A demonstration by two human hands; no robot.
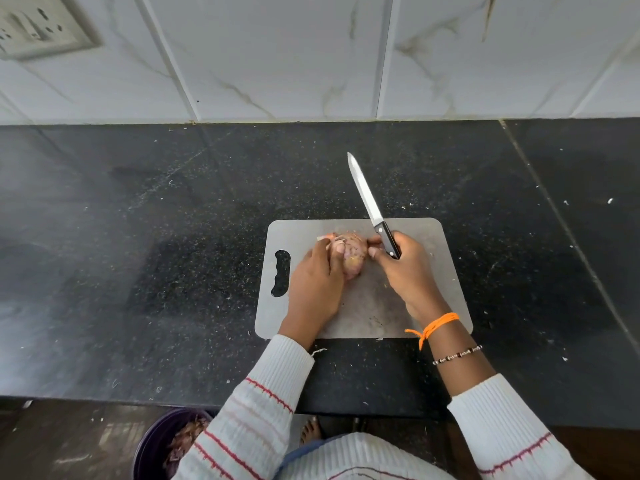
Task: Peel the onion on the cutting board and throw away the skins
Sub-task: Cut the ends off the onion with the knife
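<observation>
While your left hand (317, 278) holds the onion (353, 256) on the cutting board (367, 306), your right hand (403, 268) grips the knife (367, 199), blade up. You seem to be starting the peel; next, pull skin loose for the bin (156, 445)

It was a home kitchen. A black speckled stone desk (173, 237) ran along a wall of white marble-look tiles (277, 57), with a switch-and-socket plate (38, 27) set in the upper left. A grey cutting board (398, 306) lay on the desk, and a purple bucket (152, 445) holding onion skins stood on the dark floor (69, 441) below.
</observation>
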